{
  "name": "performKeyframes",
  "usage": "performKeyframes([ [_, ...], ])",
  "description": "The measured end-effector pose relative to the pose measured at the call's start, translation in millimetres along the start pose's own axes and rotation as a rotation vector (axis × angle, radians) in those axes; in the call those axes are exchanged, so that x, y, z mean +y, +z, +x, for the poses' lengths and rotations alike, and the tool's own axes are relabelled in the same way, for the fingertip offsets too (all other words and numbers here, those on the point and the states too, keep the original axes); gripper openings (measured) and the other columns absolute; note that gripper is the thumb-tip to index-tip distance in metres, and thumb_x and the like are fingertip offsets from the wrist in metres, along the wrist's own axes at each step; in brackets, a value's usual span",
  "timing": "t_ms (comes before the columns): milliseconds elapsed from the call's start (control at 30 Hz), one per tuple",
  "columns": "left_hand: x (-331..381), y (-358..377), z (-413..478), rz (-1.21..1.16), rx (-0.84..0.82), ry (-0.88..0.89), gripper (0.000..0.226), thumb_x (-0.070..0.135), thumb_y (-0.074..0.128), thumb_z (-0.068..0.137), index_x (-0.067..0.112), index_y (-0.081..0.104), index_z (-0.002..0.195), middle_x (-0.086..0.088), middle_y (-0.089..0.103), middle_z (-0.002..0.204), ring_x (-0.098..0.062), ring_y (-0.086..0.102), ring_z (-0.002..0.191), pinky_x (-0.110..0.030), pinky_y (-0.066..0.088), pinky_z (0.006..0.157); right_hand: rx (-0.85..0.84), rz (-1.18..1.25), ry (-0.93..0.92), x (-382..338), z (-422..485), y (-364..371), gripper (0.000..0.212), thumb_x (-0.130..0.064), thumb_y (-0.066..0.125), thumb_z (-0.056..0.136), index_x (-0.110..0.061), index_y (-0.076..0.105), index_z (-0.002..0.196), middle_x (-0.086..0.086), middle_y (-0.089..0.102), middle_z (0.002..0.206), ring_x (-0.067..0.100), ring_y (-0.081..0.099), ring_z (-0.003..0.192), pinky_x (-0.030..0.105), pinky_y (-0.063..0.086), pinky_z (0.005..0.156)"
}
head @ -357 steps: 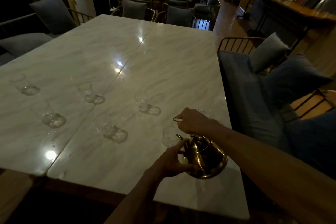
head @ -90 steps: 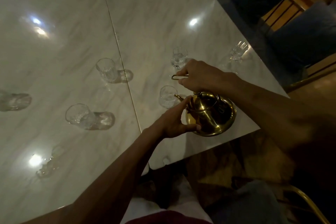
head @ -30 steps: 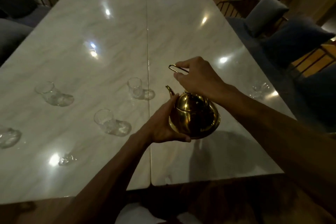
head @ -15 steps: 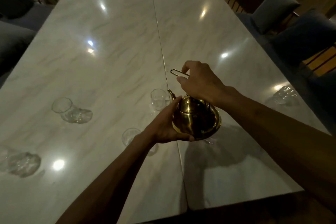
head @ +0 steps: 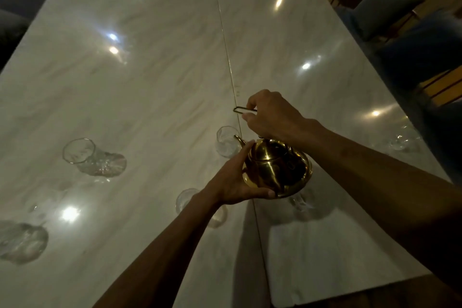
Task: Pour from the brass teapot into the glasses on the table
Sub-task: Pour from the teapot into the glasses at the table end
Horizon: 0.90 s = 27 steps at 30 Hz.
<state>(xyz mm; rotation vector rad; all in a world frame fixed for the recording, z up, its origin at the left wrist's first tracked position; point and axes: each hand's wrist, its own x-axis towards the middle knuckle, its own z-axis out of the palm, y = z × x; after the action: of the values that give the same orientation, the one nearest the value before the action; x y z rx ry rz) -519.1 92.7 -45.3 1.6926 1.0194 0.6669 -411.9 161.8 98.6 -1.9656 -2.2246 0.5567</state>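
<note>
The teapot is held above the near part of the table. The right hand is closed around its wire handle, and the left hand cups its body. Its spout is over a glass. Other glasses stand at the left.

Teapot above table — glass just left of spout.

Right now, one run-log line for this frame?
phase: pouring | right hand: holds handle | left hand: steadies brass teapot | spout: over glass by table seam | stream: not discernible
</note>
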Motion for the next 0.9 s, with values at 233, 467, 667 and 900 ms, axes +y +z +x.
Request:
performKeyframes([
  [233,-8,-7,7,-0.043,-0.001,-0.018,0.108,0.035,0.09,0.066,0.047,0.015,0.143,0.017,0.039,0.145,0.016,0.038,0.118,0.006,0.032,0.086,-0.043,-0.013,0.011,-2,23,9,0.024,-0.023,0.065,0.09,-0.006,0.071,0.106,0.011,0.071,0.102,0.021,0.068,0.087,0.025,0.048,0.066],
  [467,-11,-8,8,-0.057,-0.031,-0.003,0.107,0.031,0.091,0.066,0.042,0.019,0.144,0.024,0.039,0.136,0.026,0.038,0.115,0.004,0.034,0.089,-0.054,-0.002,0.015,4,28,16,0.026,-0.022,0.066,0.09,-0.005,0.07,0.11,0.011,0.071,0.103,0.02,0.067,0.086,0.018,0.041,0.058],
  [667,-10,-4,10,-0.068,-0.043,-0.017,0.109,0.032,0.09,0.066,0.041,0.017,0.146,0.025,0.038,0.136,0.013,0.038,0.117,0.005,0.033,0.086,-0.056,-0.014,0.019,9,31,18,0.032,-0.024,0.066,0.089,-0.006,0.066,0.116,0.011,0.069,0.108,0.014,0.059,0.077,0.019,0.04,0.058],
  [900,-3,-4,10,-0.054,-0.053,0.001,0.102,0.023,0.089,0.069,0.054,0.015,0.131,0.039,0.032,0.123,0.039,0.03,0.105,0.009,0.03,0.083,-0.043,-0.03,0.015,11,29,14,0.026,-0.023,0.066,0.088,-0.005,0.068,0.106,0.011,0.069,0.093,0.017,0.064,0.064,0.031,0.056,0.065],
])
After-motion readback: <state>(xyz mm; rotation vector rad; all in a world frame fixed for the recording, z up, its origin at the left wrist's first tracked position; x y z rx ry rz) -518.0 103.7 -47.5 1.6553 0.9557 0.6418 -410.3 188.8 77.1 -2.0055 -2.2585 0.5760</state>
